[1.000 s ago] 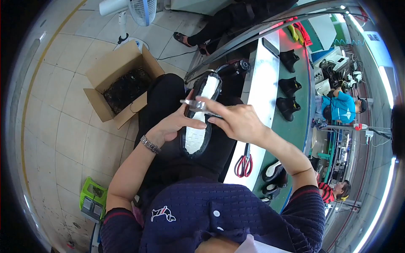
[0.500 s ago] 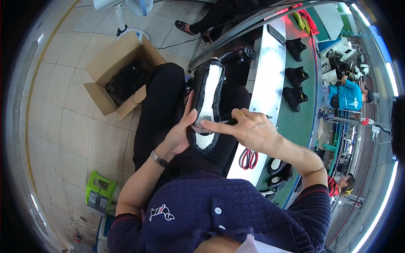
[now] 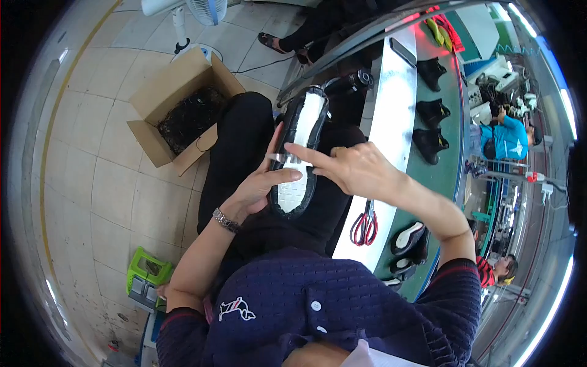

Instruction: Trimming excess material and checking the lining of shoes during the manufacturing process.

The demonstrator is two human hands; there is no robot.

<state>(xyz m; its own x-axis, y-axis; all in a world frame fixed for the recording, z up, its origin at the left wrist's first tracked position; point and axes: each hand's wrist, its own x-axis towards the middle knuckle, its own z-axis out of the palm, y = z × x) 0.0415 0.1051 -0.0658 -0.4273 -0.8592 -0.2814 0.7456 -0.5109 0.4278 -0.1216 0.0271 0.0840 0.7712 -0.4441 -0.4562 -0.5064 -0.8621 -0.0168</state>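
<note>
My left hand (image 3: 260,183) is wrapped round a black shoe (image 3: 309,125), held sole-up above my lap. Its bottom carries a long white layer with dark, rough edges. The left thumb presses on the white part near the shoe's near end. From the right, my right hand (image 3: 358,168) reaches over the shoe with its index finger stretched across the middle of the sole. Its other fingers are curled, and what they may hold is hidden. A shiny, see-through strip (image 3: 283,158) lies across the sole under the right index finger.
Red-and-black-handled scissors (image 3: 365,229) lie on the white bench edge (image 3: 391,116) to my right. Black boots (image 3: 430,145) and upturned shoes (image 3: 408,238) stand on the green belt (image 3: 449,177). An open carton (image 3: 143,144) with black scraps, a fan (image 3: 206,9) and a green stool (image 3: 147,269) are left.
My right index finger has moved up and left along the sole. The shiny strip now shows at the shoe's left edge, and the left thumb lies further across the white part.
</note>
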